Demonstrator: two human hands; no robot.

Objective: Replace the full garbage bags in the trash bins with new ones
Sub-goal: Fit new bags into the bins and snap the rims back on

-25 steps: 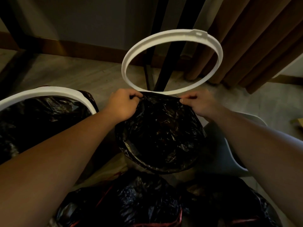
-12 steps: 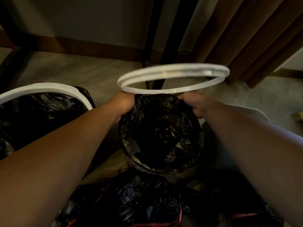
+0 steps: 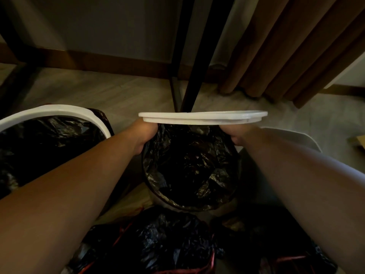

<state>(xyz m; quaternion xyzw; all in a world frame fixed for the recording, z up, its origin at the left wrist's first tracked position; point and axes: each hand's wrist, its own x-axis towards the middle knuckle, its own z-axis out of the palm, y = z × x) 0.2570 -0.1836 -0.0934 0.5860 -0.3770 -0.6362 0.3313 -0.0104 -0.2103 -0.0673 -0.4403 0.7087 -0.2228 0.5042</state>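
Head view: left grip (image 3: 145, 134) and right grip (image 3: 238, 135) pinch white ring (image 3: 203, 116); pushed down crooked, it may tear the black bag (image 3: 189, 165)

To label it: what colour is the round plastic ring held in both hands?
White plastic ring, clearest in the head view.

No words, no numbers, no signs to read anywhere. Too dark for small print.
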